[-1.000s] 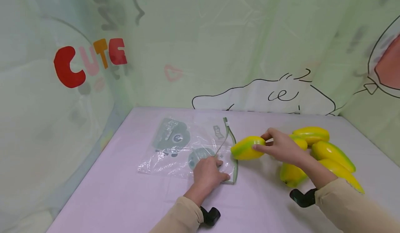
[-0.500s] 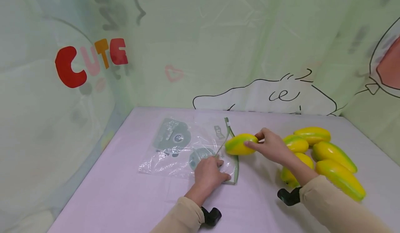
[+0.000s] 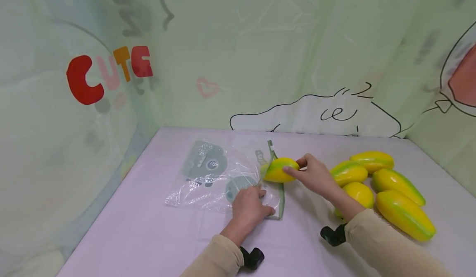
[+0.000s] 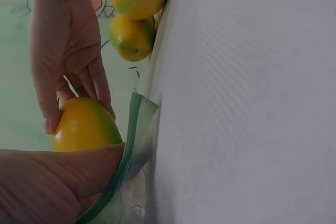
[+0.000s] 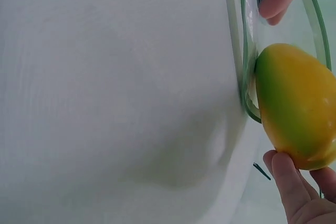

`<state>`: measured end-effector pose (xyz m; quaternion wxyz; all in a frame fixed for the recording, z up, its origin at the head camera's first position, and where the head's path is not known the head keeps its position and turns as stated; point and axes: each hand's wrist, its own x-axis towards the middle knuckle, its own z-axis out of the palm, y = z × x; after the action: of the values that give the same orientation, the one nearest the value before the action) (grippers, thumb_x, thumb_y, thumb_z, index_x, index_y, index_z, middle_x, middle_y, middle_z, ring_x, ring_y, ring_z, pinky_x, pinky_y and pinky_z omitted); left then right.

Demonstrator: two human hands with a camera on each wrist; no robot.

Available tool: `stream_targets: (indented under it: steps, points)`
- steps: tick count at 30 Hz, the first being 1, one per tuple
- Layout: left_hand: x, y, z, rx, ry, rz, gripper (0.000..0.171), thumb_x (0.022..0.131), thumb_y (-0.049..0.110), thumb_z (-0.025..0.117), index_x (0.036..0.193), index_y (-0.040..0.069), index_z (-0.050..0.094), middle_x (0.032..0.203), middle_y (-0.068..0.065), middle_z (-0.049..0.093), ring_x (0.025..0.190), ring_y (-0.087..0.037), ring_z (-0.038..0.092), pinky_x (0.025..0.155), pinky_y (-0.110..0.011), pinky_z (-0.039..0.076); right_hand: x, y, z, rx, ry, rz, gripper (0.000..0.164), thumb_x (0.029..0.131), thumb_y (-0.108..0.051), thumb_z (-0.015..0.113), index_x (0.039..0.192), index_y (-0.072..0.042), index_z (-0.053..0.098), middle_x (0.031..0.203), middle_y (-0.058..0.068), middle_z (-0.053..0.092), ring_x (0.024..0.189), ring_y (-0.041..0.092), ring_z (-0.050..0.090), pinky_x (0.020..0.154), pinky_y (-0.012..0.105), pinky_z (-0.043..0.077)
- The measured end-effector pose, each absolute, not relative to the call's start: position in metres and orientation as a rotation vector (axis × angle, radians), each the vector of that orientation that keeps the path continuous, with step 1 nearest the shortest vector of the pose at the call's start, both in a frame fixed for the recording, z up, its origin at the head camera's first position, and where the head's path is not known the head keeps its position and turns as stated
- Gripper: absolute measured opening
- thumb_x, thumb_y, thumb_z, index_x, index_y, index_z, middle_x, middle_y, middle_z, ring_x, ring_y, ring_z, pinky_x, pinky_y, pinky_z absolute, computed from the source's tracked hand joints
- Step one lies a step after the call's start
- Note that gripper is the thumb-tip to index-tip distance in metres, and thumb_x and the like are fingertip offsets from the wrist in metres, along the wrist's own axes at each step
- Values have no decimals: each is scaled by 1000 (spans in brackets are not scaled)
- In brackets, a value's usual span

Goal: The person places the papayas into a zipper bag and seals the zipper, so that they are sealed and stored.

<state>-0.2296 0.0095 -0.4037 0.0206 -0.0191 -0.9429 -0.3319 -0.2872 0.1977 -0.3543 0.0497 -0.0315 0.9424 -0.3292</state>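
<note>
Hands [image 3: 248, 206] [image 3: 315, 177] at bag [image 3: 219, 176], "CUTE" lettering [image 3: 111, 83]

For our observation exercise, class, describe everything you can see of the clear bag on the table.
The clear bag looks like thin, shiny, creased plastic printed with grey-green shapes. A green strip edges its mouth. It lies nearly flat on the pale table, its parted mouth facing the right hand. The left hand touches the mouth's near part, and the tip of a yellow-green fruit held by the right hand sits just inside.
</note>
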Motion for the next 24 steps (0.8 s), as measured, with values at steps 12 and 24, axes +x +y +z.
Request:
stream_targets:
  steps: [12, 24]
  points:
    - [-230, 11, -405, -61, -2930, -1019, 58, 70, 23, 94, 123, 8, 75, 126, -7, 74, 103, -27, 67, 93, -39, 56, -290, 206, -361, -164, 2687, -1114, 68, 99, -42, 63, 142, 8, 44, 143, 30, 50, 118, 37, 60, 104, 52, 53]
    - [-231, 12, -404, -59, -2885, -1052, 60, 69, 21, 94, 123, 6, 74, 122, -10, 75, 106, -29, 69, 89, -37, 57, -297, 188, -372, -106, 2611, -1272, 63, 99, -35, 67, 139, 10, 49, 135, 30, 59, 107, 30, 69, 102, 45, 56]
